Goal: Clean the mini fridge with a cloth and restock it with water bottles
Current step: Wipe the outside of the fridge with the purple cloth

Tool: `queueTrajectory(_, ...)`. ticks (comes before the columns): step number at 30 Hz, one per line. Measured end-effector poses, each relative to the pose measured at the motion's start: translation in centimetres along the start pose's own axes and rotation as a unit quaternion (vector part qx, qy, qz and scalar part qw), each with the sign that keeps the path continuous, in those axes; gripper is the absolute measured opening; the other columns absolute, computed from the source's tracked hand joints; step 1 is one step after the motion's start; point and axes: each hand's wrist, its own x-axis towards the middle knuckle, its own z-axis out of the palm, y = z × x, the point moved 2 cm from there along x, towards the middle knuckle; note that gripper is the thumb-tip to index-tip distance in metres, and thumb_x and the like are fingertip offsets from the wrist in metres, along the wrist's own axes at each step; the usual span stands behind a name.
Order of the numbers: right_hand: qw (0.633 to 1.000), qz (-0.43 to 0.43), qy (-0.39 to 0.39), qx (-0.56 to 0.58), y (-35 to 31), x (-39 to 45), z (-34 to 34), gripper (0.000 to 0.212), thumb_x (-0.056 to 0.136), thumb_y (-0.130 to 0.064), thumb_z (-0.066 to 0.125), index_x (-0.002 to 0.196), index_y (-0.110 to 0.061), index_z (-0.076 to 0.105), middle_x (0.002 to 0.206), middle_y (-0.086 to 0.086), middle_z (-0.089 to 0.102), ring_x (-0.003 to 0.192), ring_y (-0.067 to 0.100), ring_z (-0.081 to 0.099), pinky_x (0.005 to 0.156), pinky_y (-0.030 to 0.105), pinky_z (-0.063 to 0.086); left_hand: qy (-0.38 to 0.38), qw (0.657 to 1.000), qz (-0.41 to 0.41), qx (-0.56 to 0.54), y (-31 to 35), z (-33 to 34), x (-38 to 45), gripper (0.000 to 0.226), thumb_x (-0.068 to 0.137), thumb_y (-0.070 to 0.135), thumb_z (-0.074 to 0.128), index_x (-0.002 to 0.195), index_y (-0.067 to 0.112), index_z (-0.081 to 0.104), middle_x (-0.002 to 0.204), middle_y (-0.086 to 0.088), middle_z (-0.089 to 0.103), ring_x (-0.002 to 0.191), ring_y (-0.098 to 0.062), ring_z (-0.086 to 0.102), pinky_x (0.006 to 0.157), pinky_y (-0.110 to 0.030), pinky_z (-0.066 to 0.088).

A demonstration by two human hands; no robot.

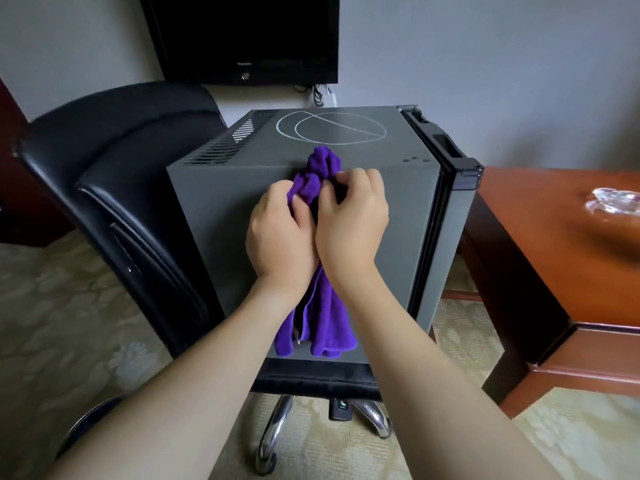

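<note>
A grey mini fridge [221, 216] stands on the seat of a black office chair, its side panel facing me and its door on the right edge shut. A purple cloth [322, 320] is bunched between both hands in front of that panel. My left hand [277, 237] grips the cloth from the left and my right hand [349, 226] grips it from the right, side by side and touching. The cloth's upper end [323, 162] sticks up above the fingers at the fridge's top edge, and its lower part hangs down below my wrists. No water bottles are in view.
The black office chair [114, 174] has its backrest to the left and chrome legs [273, 441] below. A brown wooden table [554, 258] stands at the right with crumpled clear plastic [613, 200] on it. A dark television [249, 36] hangs on the wall behind. Patterned carpet covers the floor.
</note>
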Motion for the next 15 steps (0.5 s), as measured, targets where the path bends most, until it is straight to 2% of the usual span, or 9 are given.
queueTrajectory(2,0.999,0.000,-0.034,-0.002,0.3,-0.5,0.2,0.003,0.087,-0.007,0.060,0.085,-0.006,0.062,0.088,-0.004,0.048,0.071,0.020,0.048,0.061,0.023,0.025,-0.005,1.000,-0.013,0.009,-0.5,-0.1,-0.6,0.021,0.096,0.014,0.053,0.112,0.008,0.066,0.101,-0.010,0.071,0.094,-0.034,0.062,0.075,-0.037,0.040)
queueTrajectory(5,0.998,0.026,-0.054,0.002,1.6,-1.2,-0.6,0.004,0.088,-0.007,0.060,0.087,-0.006,0.062,0.090,-0.001,0.052,0.069,0.014,0.046,0.061,0.020,0.026,-0.022,0.999,-0.025,0.006,-0.4,0.2,-2.2,0.021,0.096,0.012,0.053,0.113,0.007,0.065,0.101,-0.011,0.070,0.094,-0.034,0.062,0.075,-0.038,0.041)
queueTrajectory(11,0.997,0.077,0.020,-0.001,5.4,-1.6,-4.9,0.005,0.088,-0.009,0.063,0.090,-0.006,0.067,0.095,0.003,0.059,0.070,0.010,0.050,0.066,0.013,0.032,-0.085,0.996,0.002,-0.030,2.2,2.2,-5.8,0.021,0.096,0.013,0.057,0.113,0.008,0.066,0.103,-0.009,0.071,0.095,-0.031,0.064,0.077,-0.037,0.045)
queueTrajectory(15,0.995,0.080,0.049,-0.022,8.0,-1.5,-8.2,0.003,0.087,-0.009,0.065,0.089,-0.008,0.067,0.092,0.001,0.059,0.067,-0.001,0.047,0.069,0.000,0.031,-0.110,0.992,0.009,-0.062,3.8,4.1,-8.5,0.020,0.096,0.014,0.057,0.112,0.008,0.067,0.101,-0.007,0.072,0.092,-0.029,0.065,0.076,-0.039,0.049)
